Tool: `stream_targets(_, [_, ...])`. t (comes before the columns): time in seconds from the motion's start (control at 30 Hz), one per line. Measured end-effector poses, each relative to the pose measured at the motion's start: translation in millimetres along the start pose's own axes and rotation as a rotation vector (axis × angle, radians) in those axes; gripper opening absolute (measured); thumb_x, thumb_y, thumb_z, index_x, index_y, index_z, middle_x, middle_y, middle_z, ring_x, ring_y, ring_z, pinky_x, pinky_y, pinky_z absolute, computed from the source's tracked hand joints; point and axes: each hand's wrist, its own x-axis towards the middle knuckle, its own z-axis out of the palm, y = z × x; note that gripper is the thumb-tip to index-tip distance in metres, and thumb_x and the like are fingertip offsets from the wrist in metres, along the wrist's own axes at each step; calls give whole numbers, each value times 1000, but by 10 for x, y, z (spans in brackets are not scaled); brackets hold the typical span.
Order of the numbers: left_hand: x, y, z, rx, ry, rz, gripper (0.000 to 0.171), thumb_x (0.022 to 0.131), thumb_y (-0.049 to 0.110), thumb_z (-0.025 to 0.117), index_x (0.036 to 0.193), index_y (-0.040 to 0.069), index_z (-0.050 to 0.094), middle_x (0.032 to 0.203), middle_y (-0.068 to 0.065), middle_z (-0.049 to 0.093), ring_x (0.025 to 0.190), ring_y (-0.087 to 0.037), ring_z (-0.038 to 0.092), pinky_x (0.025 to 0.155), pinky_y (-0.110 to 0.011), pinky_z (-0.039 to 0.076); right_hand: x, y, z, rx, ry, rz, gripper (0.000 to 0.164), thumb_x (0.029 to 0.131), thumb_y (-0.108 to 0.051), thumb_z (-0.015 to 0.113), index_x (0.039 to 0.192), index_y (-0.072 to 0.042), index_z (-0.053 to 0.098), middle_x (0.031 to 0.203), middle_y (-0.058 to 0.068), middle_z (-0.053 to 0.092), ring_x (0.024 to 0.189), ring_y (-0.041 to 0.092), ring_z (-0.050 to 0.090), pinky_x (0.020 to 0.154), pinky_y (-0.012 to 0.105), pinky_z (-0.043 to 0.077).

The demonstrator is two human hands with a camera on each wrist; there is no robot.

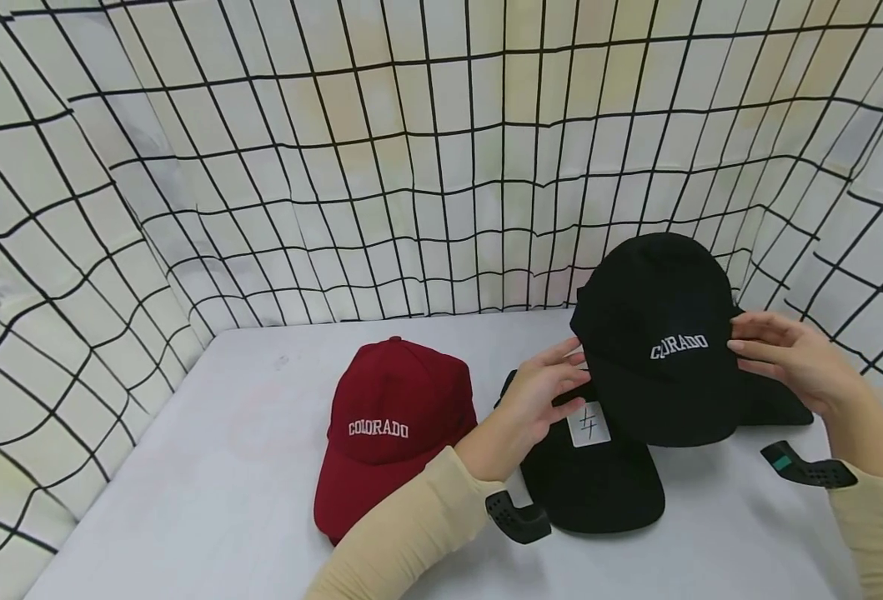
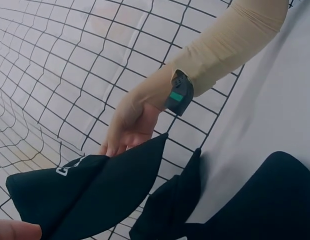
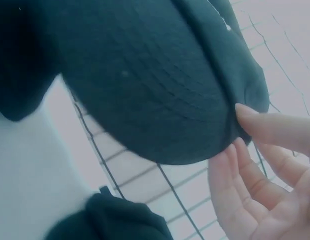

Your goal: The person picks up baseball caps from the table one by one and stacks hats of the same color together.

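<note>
A black baseball cap point(image 1: 662, 292) with white COLORADO lettering is held up between both hands, its brim tilted down toward me. My left hand point(image 1: 542, 392) grips its left edge; in the left wrist view only a fingertip point(image 2: 17, 230) of that hand shows, at the cap's edge. On the far side my right hand point(image 1: 794, 354) pinches the cap's right edge between thumb and fingers, as the right wrist view shows with the hand point(image 3: 265, 175) at the brim's corner. Below the held cap lies a second black cap point(image 1: 591, 492) bearing a white tag point(image 1: 588, 424) with a handwritten mark.
A red COLORADO cap point(image 1: 403, 392) stands on the white table point(image 1: 246, 417), partly behind my left forearm. Another black cap point(image 1: 775, 400) lies behind the held one, at the right. White walls with black grid netting point(image 1: 411, 167) enclose the table at the back and sides.
</note>
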Motion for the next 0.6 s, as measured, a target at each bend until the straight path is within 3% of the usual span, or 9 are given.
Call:
stream_targets(0.17, [-27,6,-73,-29,50,4,48,98,1,60,144,14,60,131,-6,64,112,-24,60,96,-43,50,45,20,120,59,-3,-22,42,97,15,57,116,-19,70,110,-9,69,96,4,66,77,19,56])
stream_targets(0.6, [-107,27,-246,-81,143,68,45,99,3,61,143,12,62,127,-7,64,106,-22,60,92,-39,50,171,25,401,222,-59,-14,51,99,15,52,128,-24,65,108,-5,70,97,7,67,77,22,55])
